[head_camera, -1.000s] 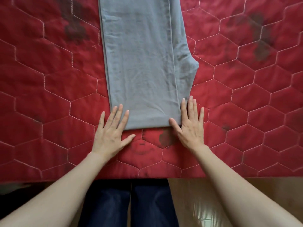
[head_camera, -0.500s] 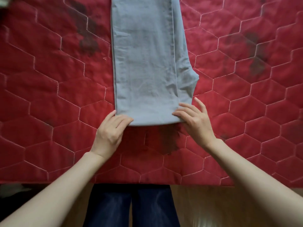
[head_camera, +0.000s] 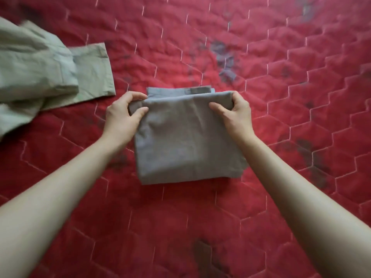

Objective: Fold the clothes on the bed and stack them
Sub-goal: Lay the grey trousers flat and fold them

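Grey-blue cotton trousers (head_camera: 188,141), folded over into a thick rectangular bundle, lie in the middle of the bed on the red quilted bedspread with pale hexagon stitching (head_camera: 281,97). Both hands are on the bundle's far end. On the left, the left hand (head_camera: 122,115) grips the far left corner: thumb lying on top of the cloth, fingers curled over the far edge and tucked behind it. On the right, the right hand (head_camera: 235,113) mirrors it at the far right corner, thumb pressed flat on the upper layer, fingers wrapped round the edge. The top layer's far edge runs almost straight from one hand to the other, a touch raised at the corners where the hands pinch it. Just beyond that edge a lower layer peeks out, a narrow strip of the same grey-blue fabric with a darker band across part of it, lying flat on the bedspread. The near end of the bundle is a rounded fold resting on the quilt, and a slim sliver of the under layers shows along the right side. Both bare forearms reach in from the lower corners, either side of the bundle. Over at the far left, well apart from the trousers, a pale green-beige garment (head_camera: 40,73) sprawls rumpled and unfolded, one hemmed cuff end pointing toward the middle of the bed. Dark faded patches mark the bedspread here and there.
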